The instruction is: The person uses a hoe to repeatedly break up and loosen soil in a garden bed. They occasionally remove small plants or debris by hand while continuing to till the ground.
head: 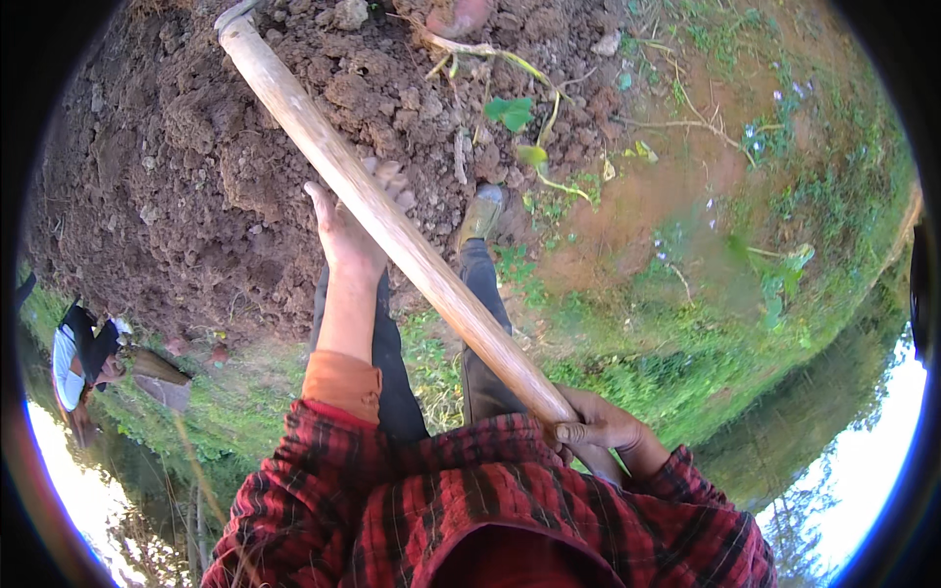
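A long wooden handle [412, 250] runs from the upper left to the lower right, with part of a metal tool head [234, 15] at its upper end, cut by the picture's dark rim. My right hand [595, 426] is closed around the handle's lower end, close to my body. My left hand [349, 235] is beside the middle of the handle, thumb apart, its fingers partly hidden behind the wood. Whether it grips the handle cannot be told. Beyond the handle, a reddish sweet potato [459, 16] lies in clods of turned brown soil [257, 169], near cut vine stems [507, 55].
My shoe [483, 209] is at the edge of the dug soil. Grass and weeds [684, 367] cover the right side. At the far left a person [73, 360] bends near a brown container [160, 375]. Water [794, 434] borders the grass at the lower right.
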